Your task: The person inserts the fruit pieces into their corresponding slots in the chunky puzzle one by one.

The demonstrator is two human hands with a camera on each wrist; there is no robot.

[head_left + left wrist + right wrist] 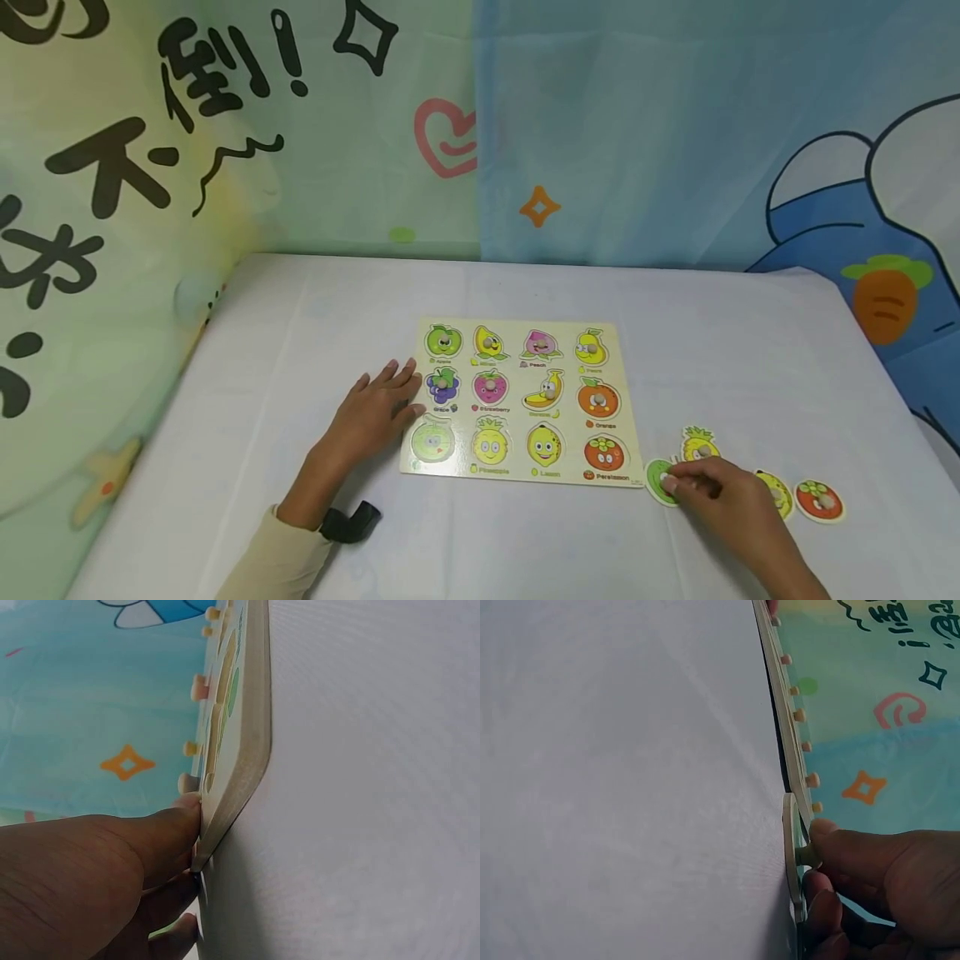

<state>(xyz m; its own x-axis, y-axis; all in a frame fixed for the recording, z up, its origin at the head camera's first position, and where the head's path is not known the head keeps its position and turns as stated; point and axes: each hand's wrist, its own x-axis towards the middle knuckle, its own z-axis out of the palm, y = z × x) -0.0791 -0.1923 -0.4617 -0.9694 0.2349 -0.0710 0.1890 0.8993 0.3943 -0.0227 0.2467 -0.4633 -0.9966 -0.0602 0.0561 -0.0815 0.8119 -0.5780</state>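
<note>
Left hand (381, 412) touching board (517, 429), fingers extended, right hand (731, 502) pinching green piece (657, 483) by knob (808, 856), pineapple piece (697, 442) beside.

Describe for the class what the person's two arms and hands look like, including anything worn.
The left arm has a pale beige sleeve with a black, angular piece at the wrist. The left hand and right hand are ungloved. No right sleeve shows.
</note>
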